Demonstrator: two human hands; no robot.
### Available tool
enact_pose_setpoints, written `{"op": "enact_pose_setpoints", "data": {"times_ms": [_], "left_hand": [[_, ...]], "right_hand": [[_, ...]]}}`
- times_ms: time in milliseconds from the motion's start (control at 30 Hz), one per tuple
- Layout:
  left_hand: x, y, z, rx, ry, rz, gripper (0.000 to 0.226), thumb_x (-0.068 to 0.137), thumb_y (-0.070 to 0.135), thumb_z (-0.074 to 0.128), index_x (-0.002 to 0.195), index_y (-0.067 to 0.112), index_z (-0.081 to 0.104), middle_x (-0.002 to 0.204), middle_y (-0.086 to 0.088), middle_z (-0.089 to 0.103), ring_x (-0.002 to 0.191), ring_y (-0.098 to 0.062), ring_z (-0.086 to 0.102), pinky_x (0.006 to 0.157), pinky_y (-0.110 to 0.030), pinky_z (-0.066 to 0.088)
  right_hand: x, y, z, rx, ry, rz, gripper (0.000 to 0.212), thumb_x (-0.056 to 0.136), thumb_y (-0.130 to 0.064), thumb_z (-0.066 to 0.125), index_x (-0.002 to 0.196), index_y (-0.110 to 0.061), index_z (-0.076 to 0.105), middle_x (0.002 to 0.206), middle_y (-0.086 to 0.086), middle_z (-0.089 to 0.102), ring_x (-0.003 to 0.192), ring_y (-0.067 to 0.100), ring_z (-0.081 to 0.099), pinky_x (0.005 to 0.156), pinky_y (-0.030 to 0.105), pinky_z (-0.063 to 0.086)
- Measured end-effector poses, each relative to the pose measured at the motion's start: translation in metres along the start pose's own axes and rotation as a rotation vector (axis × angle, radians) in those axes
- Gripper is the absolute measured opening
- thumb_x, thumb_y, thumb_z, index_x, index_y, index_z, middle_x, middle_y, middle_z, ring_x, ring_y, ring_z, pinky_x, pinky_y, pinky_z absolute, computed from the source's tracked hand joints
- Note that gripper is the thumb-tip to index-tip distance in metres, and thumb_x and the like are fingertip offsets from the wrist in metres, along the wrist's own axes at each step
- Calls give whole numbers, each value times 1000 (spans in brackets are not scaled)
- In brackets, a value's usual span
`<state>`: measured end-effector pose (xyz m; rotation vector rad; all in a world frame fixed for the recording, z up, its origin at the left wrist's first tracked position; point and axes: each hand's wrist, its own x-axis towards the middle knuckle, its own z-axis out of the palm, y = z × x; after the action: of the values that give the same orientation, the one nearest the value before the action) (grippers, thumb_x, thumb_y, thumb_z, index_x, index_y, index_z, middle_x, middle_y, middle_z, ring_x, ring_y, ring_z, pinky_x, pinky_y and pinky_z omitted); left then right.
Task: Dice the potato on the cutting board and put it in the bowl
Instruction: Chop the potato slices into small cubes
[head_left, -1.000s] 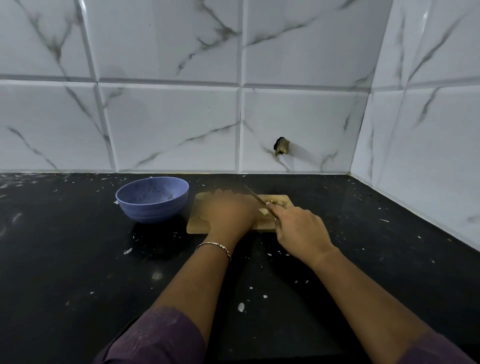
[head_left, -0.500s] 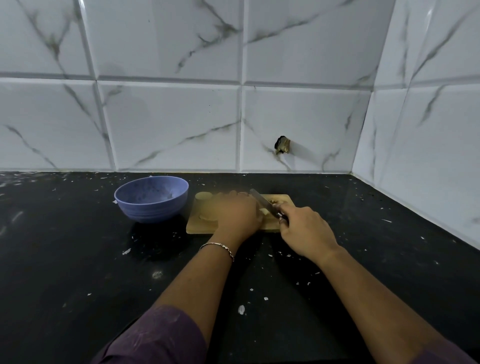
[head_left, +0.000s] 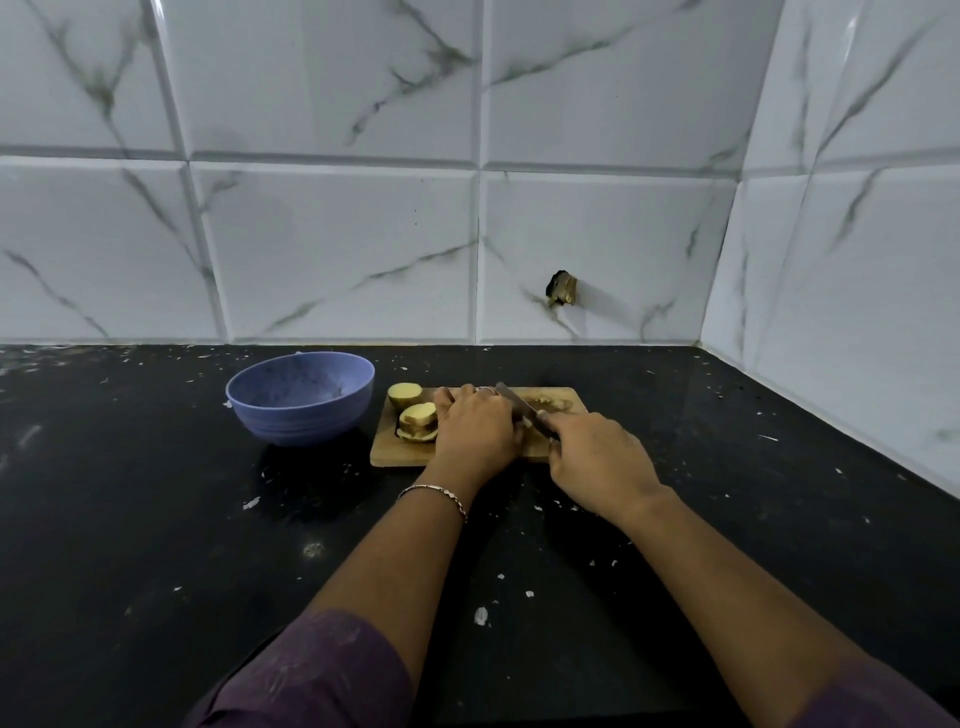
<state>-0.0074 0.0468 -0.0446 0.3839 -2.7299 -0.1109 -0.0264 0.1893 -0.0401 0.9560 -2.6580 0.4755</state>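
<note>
From the head camera, the potato (head_left: 417, 422) lies cut into pale yellow, brown-skinned slices stacked on the left part of the wooden cutting board (head_left: 400, 458), with an end piece (head_left: 404, 394) at the far left corner and small bits (head_left: 546, 401) on the right. The left hand (head_left: 475, 428) rests on the board with fingers bent down, what they cover hidden, while the right hand (head_left: 597, 462) grips the knife (head_left: 511, 399), its blade slanting just beside the left knuckles. The blue bowl (head_left: 301, 395) stands near the board's left edge, the tiled wall (head_left: 337, 249) is behind, and speckled black counter (head_left: 156, 519) stretches in front.
</note>
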Motion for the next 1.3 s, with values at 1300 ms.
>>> {"op": "enact_pose_setpoints", "data": {"times_ms": [1300], "left_hand": [[0,-6,-8,2,168,-52,26,93,36,51,112,22,62,117,-1,59,117,-21,51,105,-47,24]], "right_hand": [[-5,-2,-8,105,52,1,34,100,-24,50,133,-31,56,111,-3,67,99,20,63,81,32,48]]}}
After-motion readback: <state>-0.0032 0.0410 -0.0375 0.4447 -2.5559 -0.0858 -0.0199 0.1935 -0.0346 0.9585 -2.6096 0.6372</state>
